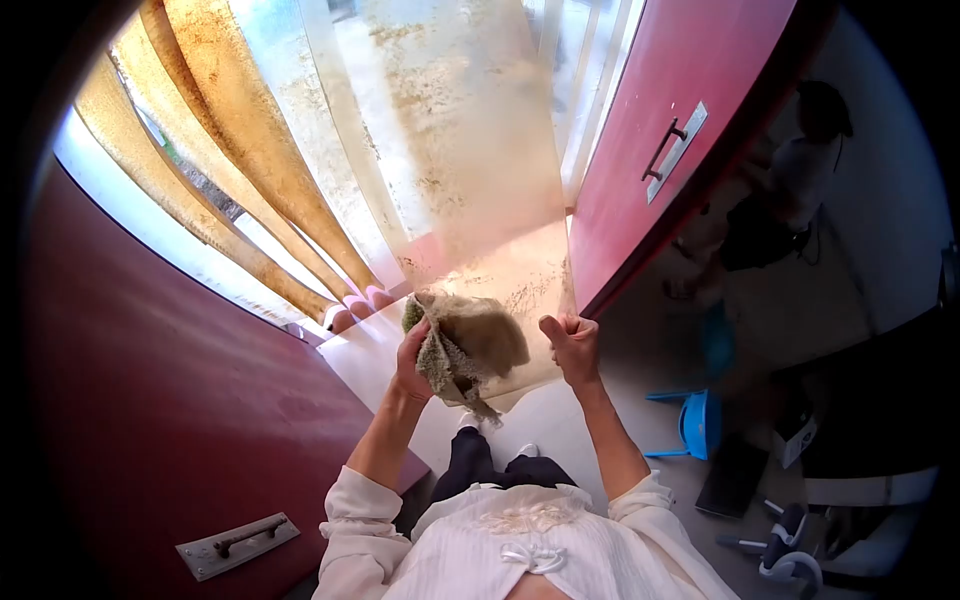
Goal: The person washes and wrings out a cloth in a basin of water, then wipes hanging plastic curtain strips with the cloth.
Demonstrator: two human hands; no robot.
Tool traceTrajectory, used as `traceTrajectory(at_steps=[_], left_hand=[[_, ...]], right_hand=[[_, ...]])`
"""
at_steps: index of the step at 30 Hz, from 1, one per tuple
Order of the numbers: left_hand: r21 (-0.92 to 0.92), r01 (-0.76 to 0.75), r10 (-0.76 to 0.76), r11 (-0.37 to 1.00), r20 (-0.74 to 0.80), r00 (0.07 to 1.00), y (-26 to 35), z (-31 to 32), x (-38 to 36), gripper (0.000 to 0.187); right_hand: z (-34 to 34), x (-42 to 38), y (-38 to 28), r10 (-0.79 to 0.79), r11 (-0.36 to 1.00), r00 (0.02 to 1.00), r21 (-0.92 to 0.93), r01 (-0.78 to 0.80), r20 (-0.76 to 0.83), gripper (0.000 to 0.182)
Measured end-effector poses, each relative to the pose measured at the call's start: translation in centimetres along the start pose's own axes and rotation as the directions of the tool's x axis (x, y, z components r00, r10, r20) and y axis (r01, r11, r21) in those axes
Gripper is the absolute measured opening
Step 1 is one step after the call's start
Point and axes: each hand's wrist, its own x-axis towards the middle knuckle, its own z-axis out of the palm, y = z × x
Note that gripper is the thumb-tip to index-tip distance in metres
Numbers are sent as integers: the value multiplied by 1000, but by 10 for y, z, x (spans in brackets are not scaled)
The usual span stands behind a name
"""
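My left hand (413, 362) is closed around a bunched, greenish-grey cleaning rag (450, 365) with a dirty, fuzzy surface. The rag lies against the lower part of a translucent plastic curtain strip (470, 130) marked with brown stains. On the other side, my right hand (572, 348) has its fingers curled at the strip's right edge, thumb pointing left; it appears to grip that edge, though the clear plastic is hard to make out there. Yellowed curtain strips (230, 110) hang curved at the left.
Red doors stand on both sides, the left door (150, 380) and the right door (670, 120), each with a metal handle. A blue chair (698, 424) is on the floor at right. Another person (790, 180) sits in the dim room behind the right door.
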Motion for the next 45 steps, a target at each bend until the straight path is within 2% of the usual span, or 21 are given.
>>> traceTrajectory(at_steps=[3,4,5,6,7,9,19,22,23,25,26,28,31,33,35,38,39,41,43,44,45], left_hand=[[-279,-42,78,959,119,990,-15,-1,8,42],[233,-192,175,953,93,980,-10,-12,3,43],[678,-286,270,678,132,954,1,-1,1,44],[765,-285,271,578,149,951,11,14,8,49],[558,-203,139,804,156,978,28,38,28,54],[305,-32,-48,952,252,967,54,80,62,64],[722,210,-253,660,-50,966,-48,23,26,39],[833,116,-151,541,-40,988,-39,33,25,33],[832,83,-97,548,-35,995,-23,48,35,32],[370,208,-257,906,89,962,13,105,62,28],[107,320,-333,941,149,931,30,134,75,27],[171,196,-235,966,255,938,36,147,86,27],[595,44,-142,802,119,983,11,88,81,24],[716,168,-217,678,-24,976,-21,6,59,27],[307,496,-526,812,15,850,-40,7,36,33],[445,494,-486,747,-141,862,-55,0,7,30],[652,365,-458,664,-31,889,-56,-1,12,31],[377,472,-457,797,-135,879,-26,48,33,45],[247,259,-195,934,-256,947,4,138,57,61],[334,225,-250,915,33,968,25,133,82,60],[587,109,-234,803,142,962,44,128,94,59]], right_hand=[[12,-5,-8,69,997,997,36,-70,18,51],[15,-8,-11,68,996,996,58,-71,62,51],[19,-11,-13,108,991,991,64,-114,84,50],[20,-13,-10,133,986,987,86,-140,90,50],[21,-15,-8,154,981,984,107,-164,94,49],[25,-16,-5,141,983,987,105,-148,71,50],[1,-11,-3,-81,996,995,-52,78,-63,52],[9,-12,-11,-29,999,998,-25,28,-53,52],[15,-16,-13,8,1000,997,13,-7,-74,52],[25,-26,-27,52,997,995,53,-47,-84,52],[25,-27,-19,50,999,996,-3,-50,-73,52],[25,-27,-9,19,1000,998,-11,-20,-64,52],[21,-27,-1,-51,997,996,-58,47,-75,52],[13,-26,-3,-12,999,999,-44,10,-30,52],[17,-29,-2,-150,989,978,-10,150,-145,40],[13,-29,-10,-35,998,998,-57,32,-47,46],[18,-30,-11,-31,998,998,-49,28,-53,46],[23,-29,-13,-69,997,993,-42,65,-91,53],[25,-30,-8,-68,996,994,-66,62,-84,55],[25,-30,-9,-71,995,995,-74,66,-67,55],[26,-33,-9,-65,995,996,-80,60,-53,56]])
